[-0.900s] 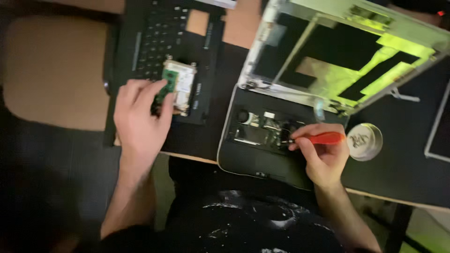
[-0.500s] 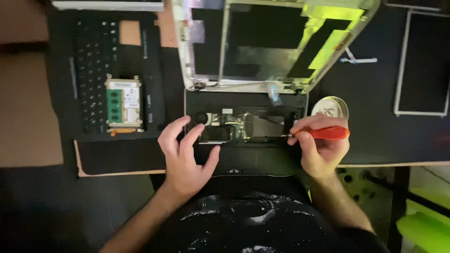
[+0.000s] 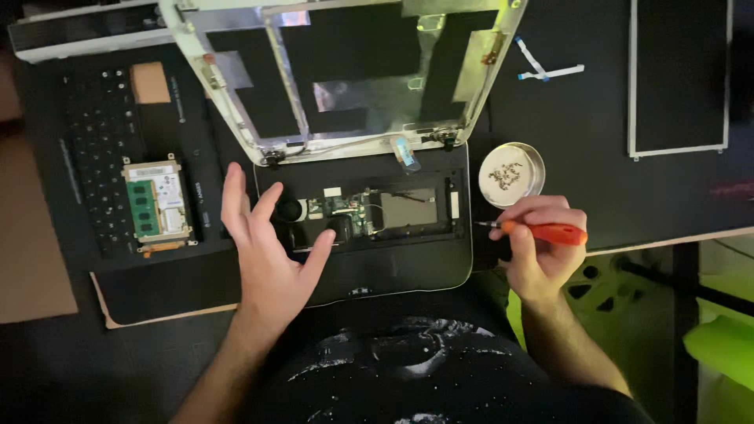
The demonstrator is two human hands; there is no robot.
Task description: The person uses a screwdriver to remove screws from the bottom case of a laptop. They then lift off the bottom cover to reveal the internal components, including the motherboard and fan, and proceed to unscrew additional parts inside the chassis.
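The left hand (image 3: 267, 251) has come off the memory module (image 3: 157, 208) at far left and now hovers open over the stripped laptop base (image 3: 377, 235) — the right hand (image 3: 542, 251) grips an orange screwdriver (image 3: 542, 232), ready to resume unscrewing.

Dark desk (image 3: 581, 118), opened laptop (image 3: 369, 267), screw dish (image 3: 512, 173)

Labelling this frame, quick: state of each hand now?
Left hand: open, fingers spread over the opened laptop base, holding nothing.
Right hand: closed on an orange-handled screwdriver.
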